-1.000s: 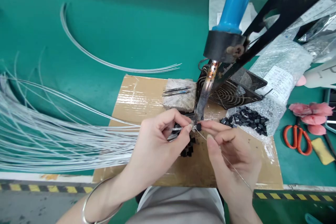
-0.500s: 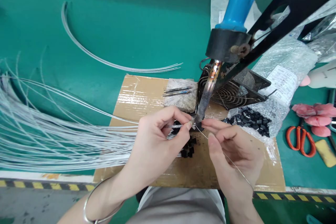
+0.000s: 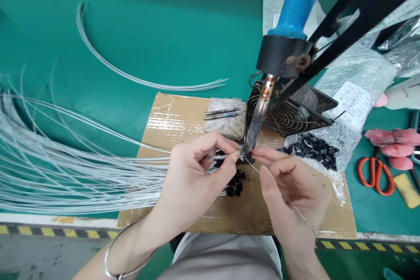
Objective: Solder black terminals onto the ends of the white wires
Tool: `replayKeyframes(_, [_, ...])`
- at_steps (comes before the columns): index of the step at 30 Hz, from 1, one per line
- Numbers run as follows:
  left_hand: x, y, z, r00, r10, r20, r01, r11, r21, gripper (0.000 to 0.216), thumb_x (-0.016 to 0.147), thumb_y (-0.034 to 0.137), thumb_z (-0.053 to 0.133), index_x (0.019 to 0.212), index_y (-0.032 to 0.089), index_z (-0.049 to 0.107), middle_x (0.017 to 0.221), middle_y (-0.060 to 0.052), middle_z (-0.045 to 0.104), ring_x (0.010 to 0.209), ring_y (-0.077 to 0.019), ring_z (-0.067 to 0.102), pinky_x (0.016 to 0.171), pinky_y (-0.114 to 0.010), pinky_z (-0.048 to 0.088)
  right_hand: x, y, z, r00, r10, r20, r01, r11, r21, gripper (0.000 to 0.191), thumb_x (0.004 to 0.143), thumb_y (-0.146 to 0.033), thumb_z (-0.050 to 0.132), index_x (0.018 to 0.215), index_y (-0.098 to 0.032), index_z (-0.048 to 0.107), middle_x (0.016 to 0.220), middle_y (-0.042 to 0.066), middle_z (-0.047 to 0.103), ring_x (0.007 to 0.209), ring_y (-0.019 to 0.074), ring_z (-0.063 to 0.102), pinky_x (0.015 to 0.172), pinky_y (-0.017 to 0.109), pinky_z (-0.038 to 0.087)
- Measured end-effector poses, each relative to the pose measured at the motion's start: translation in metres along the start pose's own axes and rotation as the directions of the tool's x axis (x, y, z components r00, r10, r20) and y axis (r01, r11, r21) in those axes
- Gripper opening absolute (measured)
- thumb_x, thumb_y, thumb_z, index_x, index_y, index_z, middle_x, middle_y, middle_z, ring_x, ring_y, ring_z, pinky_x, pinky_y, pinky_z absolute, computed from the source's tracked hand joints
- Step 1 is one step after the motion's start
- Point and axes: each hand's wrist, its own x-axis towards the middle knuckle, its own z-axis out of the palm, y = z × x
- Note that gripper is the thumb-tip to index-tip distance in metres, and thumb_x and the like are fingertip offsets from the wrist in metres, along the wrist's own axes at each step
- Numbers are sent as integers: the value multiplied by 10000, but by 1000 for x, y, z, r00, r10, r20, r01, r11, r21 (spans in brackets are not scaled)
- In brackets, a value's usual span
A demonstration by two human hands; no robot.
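Observation:
My left hand [image 3: 197, 179] pinches the end of a thin grey cable [image 3: 216, 157] between thumb and forefinger, right under the soldering iron's bit [image 3: 254, 131]. The joint itself is too small to make out. In my right hand [image 3: 292, 192] a thin solder wire [image 3: 300, 215] runs between thumb and fingers, its end reaching the bit. The soldering iron [image 3: 297, 6], with a blue handle, is clamped pointing down. Black connectors [image 3: 235, 183] sit at the ends of the cable bundle [image 3: 108, 183], partly hidden by my left hand.
A cardboard sheet [image 3: 177, 118] lies under the work. A black fan [image 3: 288, 116] stands behind the iron, beside a pad [image 3: 226, 124] with metal rods. Loose black connector pieces [image 3: 315, 151] lie on bubble wrap [image 3: 361, 74]. Orange-handled scissors [image 3: 376, 175] are to the right.

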Motion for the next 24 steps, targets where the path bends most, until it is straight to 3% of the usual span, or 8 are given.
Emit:
replayKeyframes(10, [1, 2, 0, 1000, 3, 4, -2, 1000, -26, 117, 831, 154, 699, 724, 202, 709, 792, 7, 794, 724, -150, 683, 638, -257, 474, 0, -2, 0, 1000, -15, -4, 15, 1000, 1, 217, 924, -107, 686, 774, -238, 601, 1150, 62, 845, 1032, 221, 823, 986, 408, 653])
replayKeyframes(24, [-1, 1, -1, 1000, 5, 10, -5, 1000, -2, 118, 833, 192, 684, 717, 203, 702, 785, -8, 790, 693, -159, 672, 587, -278, 438, 1, 8, -3, 996, -87, 9, 87, 996, 3, 228, 913, -72, 711, 780, -237, 628, 1113, 33, 851, 1036, 185, 823, 931, 310, 657])
